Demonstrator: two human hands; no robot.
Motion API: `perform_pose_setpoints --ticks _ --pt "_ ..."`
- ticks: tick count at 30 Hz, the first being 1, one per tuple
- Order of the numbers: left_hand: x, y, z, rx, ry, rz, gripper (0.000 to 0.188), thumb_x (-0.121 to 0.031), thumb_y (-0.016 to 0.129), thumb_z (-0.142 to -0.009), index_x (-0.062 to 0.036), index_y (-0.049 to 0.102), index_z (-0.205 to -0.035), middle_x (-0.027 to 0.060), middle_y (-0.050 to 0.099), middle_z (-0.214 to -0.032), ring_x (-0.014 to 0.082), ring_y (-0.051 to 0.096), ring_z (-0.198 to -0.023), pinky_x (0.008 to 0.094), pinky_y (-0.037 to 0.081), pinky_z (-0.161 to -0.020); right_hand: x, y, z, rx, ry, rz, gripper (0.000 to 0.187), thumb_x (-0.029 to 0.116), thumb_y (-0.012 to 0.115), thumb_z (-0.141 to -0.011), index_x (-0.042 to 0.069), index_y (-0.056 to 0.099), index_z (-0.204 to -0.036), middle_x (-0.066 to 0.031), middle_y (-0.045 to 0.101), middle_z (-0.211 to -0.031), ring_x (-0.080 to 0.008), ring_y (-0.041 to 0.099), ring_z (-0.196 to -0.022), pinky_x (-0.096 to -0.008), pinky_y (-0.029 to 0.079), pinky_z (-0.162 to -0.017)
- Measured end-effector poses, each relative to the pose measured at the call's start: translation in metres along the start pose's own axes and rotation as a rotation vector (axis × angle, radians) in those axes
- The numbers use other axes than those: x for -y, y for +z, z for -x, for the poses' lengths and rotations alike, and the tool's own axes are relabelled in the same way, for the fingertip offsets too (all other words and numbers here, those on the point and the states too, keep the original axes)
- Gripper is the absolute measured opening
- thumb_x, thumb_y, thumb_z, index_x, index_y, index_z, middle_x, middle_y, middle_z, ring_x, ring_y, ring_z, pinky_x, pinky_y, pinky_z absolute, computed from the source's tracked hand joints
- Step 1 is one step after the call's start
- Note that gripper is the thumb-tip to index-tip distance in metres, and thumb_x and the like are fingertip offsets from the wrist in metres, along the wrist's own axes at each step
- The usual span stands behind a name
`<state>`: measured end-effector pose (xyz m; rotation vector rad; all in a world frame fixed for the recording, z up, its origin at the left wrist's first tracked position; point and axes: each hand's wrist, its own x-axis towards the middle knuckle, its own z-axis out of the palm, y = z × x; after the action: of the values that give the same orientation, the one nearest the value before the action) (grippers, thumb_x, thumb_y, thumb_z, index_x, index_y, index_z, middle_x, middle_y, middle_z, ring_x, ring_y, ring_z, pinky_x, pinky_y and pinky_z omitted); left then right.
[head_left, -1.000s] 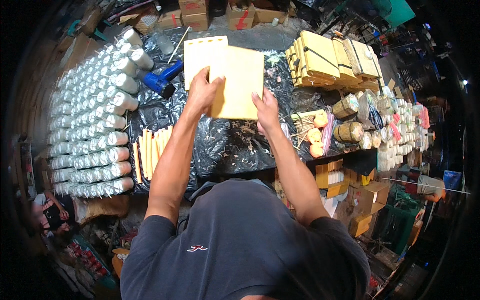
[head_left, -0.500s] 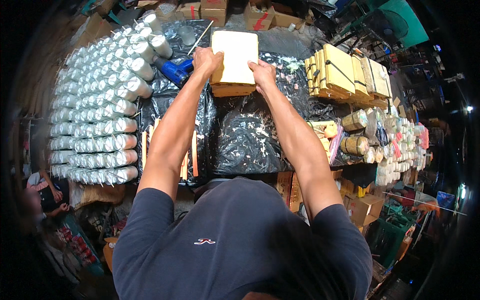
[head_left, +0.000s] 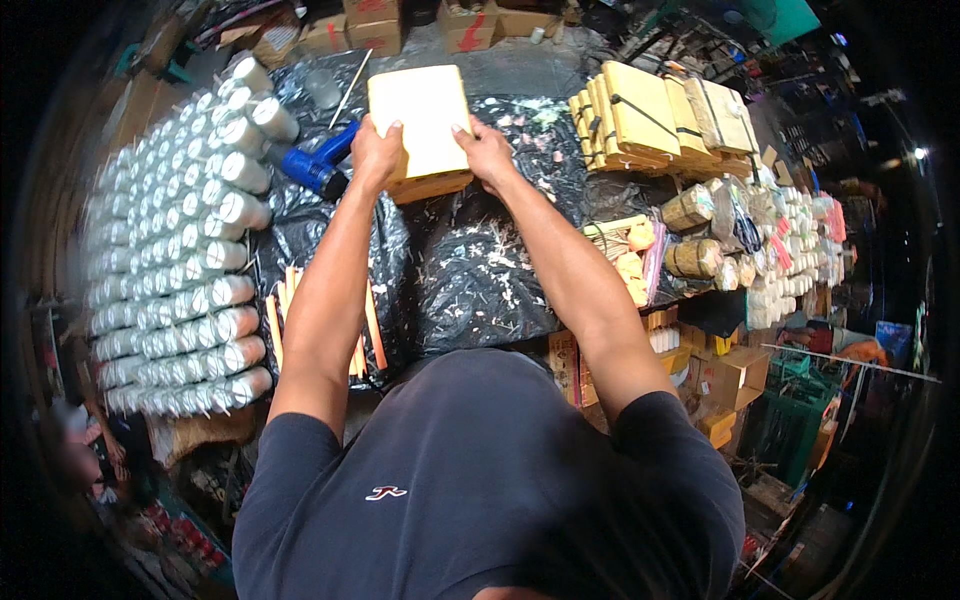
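Left hand (head_left: 375, 155) and right hand (head_left: 487, 156) clamp opposite sides of a yellow slab stack (head_left: 422, 120) near the far edge of the table (head_left: 475, 275). A blue heat gun (head_left: 312, 172) lies beside the left hand; pale jars (head_left: 238, 210) crowd the left edge.

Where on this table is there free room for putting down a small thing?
On the black plastic sheet between the forearms, nearer than the yellow stack; also between the right hand and the strapped yellow slabs. Scraps litter both. It is crowded left with white cylinders, right with wrapped bundles.
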<state>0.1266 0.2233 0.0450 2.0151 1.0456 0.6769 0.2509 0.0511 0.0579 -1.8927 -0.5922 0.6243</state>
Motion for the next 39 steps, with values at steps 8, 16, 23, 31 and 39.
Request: perform_pose_setpoints --ticks 8,16,23,31,39 --pt "0.012 -0.004 -0.003 0.017 0.029 0.028 0.042 -0.027 0.066 -0.099 0.0035 0.066 -0.128 0.0253 0.075 -0.118 0.0373 0.072 -0.112 0.0439 0.052 -0.098 -0.026 -0.076 0.025 -0.084 -0.112 0.217 0.044 0.04 0.071 -0.097 0.005 0.075 -0.124 -0.0224 0.076 -0.117 -0.0329 0.074 -0.11 -0.0438 0.056 -0.098" --pt "0.005 0.004 -0.001 0.008 0.024 0.078 0.044 -0.028 0.064 -0.099 0.0014 0.062 -0.133 0.027 0.072 -0.121 0.0445 0.069 -0.115 0.0475 0.052 -0.099 -0.09 -0.318 -0.011 -1.026 0.277 0.518 0.081 0.054 0.078 -0.088 -0.011 0.06 -0.135 -0.0307 0.061 -0.139 -0.0431 0.053 -0.136 -0.052 0.043 -0.113" --pt "0.008 -0.003 0.004 0.017 0.054 0.077 0.043 -0.029 0.065 -0.1 0.0006 0.065 -0.132 0.0225 0.074 -0.121 0.0353 0.07 -0.114 0.0425 0.051 -0.099 -0.1 -0.343 -0.023 -0.703 0.484 0.234 0.099 0.062 0.088 -0.074 -0.018 0.064 -0.128 -0.0342 0.064 -0.136 -0.0417 0.068 -0.121 -0.0476 0.058 -0.096" --pt "0.029 -0.001 -0.005 0.022 0.054 0.019 0.049 -0.035 0.062 -0.101 -0.0017 0.064 -0.137 0.0256 0.072 -0.125 0.0399 0.069 -0.118 0.0442 0.05 -0.101 -0.103 -0.338 -0.013 -0.758 0.494 -0.013 0.092 0.045 0.099 -0.069 -0.024 0.063 -0.118 -0.0307 0.071 -0.114 -0.0273 0.072 -0.087 -0.0424 0.058 -0.067" --pt "0.008 0.003 0.003 0.038 0.017 0.032 0.052 -0.038 0.062 -0.101 -0.0015 0.063 -0.139 0.026 0.072 -0.125 0.0389 0.069 -0.117 0.0435 0.05 -0.102 -0.138 -0.32 -0.006 -0.705 0.353 -0.878 0.062 0.02 0.087 -0.088 -0.013 0.053 -0.128 -0.0263 0.064 -0.113 -0.0417 0.069 -0.09 -0.0535 0.065 -0.077"
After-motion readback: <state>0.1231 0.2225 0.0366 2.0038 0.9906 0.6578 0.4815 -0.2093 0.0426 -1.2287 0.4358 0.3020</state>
